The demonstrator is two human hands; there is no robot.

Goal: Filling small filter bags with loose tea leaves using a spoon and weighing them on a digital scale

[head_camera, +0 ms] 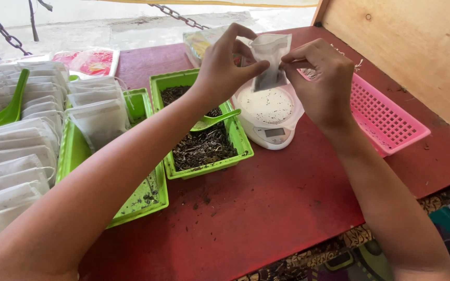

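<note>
Both hands are pinching one small white bag [270,60] above a white scale [270,115]; the left hand [224,65] is gripping its left edge, the right hand [321,78] its right; a green tray [241,139] of dark leaves is sitting just beside the scale.

Both forearms are bare to the near edge of the view, with no sleeves showing. The left hand [224,65] and right hand [323,83] wear no gloves, rings or watch.
</note>
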